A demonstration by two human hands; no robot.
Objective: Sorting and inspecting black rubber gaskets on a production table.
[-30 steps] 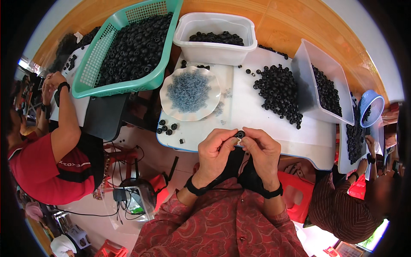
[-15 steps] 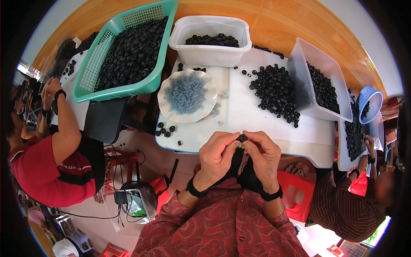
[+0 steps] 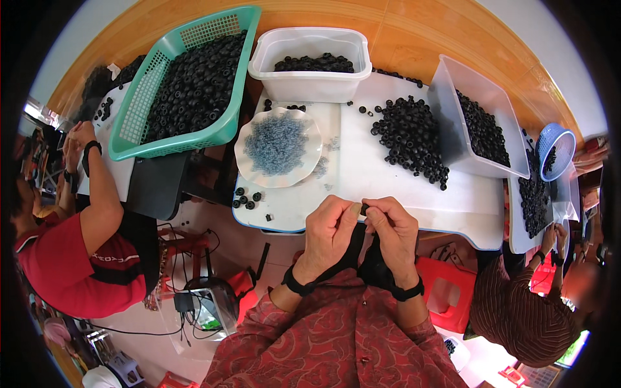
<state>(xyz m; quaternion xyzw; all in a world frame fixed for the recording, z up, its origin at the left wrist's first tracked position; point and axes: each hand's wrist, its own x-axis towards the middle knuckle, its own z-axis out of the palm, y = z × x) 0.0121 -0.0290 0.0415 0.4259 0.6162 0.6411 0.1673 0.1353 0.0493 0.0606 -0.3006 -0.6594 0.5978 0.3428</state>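
Observation:
My left hand (image 3: pixel 328 233) and my right hand (image 3: pixel 394 236) meet just past the table's near edge, fingers pinched together. Between the fingertips is a small round black part (image 3: pixel 364 209), mostly covered by the fingers. Beyond my left hand is a white wavy-rimmed plate (image 3: pixel 309 163) heaped with small bluish clear pieces (image 3: pixel 277 142). Several loose black parts (image 3: pixel 246 198) lie near the table's left corner. A heap of round black parts with holes (image 3: pixel 411 132) spreads over the right side of the white table (image 3: pixel 362 174).
A green basket (image 3: pixel 226 132) of black parts stands at the far left, beside a white tub (image 3: pixel 309 89). On the right are a translucent bin (image 3: pixel 446 113) and a blue basket (image 3: pixel 556 139). People sit on both sides: a red shirt (image 3: pixel 77 258) left, a striped shirt (image 3: pixel 517 317) right.
The black part has turned between my fingertips, its holed face no longer showing, and the fingers now cover more of it. The whole view has shifted slightly.

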